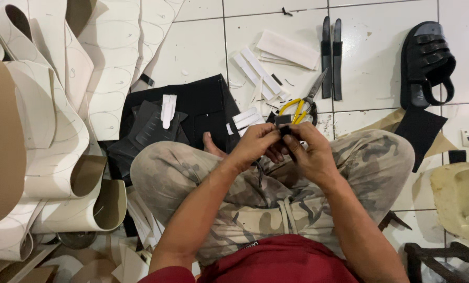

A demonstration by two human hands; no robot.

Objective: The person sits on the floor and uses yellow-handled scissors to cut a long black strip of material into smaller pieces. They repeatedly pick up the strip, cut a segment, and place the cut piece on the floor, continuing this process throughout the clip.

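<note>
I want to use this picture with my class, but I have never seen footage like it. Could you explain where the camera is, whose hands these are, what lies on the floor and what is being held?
There is no machine here. The single picture comes from a camera worn on a person's head, looking down at their own lap and hands. They sit cross-legged on a white tiled floor. The left hand and right hand meet over the knees and together pinch a small black strap piece; its exact shape is hard to tell.

On the floor beyond lie yellow-handled scissors, white strips, two long black strips, black sheet pieces and a black sandal. On the left are curled cream sheets marked with sole outlines.
</note>
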